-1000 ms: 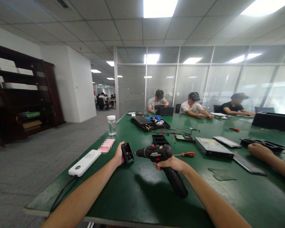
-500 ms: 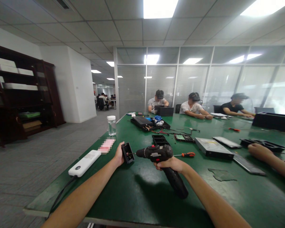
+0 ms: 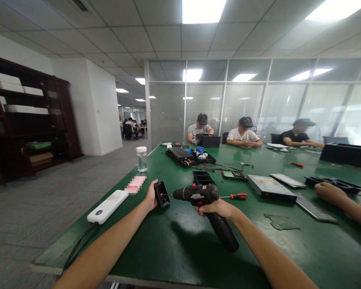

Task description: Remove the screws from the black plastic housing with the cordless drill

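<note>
My left hand grips a small black open-sided plastic box, tilted so its hollow side faces right. Wrapped round the handle of a black cordless drill is my right hand. The drill lies level above the table, its bit pointing left into the box; whether the tip touches a screw inside is too small to tell. Behind the drill stands another black compartmented box, partly hidden by it. An orange-handled screwdriver lies just right of the drill, part of its shaft hidden.
On the green table lie a white power strip, a clear jar, an optical drive, a dark glass-like piece and a cluttered black case. A co-worker's hand rests at right. Several people sit opposite.
My hands, the drill and the black box hold almost the same position. Across the table, the middle person has drawn their hands in toward the left.
</note>
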`<state>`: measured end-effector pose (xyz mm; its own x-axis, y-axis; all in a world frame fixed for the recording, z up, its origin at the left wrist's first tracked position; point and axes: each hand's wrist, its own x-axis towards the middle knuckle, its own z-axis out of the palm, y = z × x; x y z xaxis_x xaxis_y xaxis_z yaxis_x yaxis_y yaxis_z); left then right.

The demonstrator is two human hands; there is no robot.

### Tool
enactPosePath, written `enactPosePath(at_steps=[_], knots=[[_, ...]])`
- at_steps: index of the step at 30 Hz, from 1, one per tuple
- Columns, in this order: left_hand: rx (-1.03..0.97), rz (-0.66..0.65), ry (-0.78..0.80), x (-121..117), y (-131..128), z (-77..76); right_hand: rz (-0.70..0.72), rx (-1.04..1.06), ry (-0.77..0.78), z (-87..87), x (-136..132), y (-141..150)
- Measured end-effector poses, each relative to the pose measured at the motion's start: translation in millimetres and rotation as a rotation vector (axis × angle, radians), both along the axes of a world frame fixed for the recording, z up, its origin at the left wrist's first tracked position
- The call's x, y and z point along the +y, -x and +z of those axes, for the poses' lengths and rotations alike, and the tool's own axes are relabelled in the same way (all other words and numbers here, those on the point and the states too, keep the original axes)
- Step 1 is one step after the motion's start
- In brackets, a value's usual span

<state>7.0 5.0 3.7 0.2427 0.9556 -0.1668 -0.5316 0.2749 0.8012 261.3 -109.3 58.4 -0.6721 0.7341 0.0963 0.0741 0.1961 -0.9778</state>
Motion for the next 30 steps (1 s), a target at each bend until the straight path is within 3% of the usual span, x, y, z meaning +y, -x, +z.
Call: enactPosePath(at_steps=[30], knots=[[0.019, 0.026, 0.01, -3.4, -1.4, 2.7, 0.036, 0.023, -0.006, -0.7, 0.7, 0.5]])
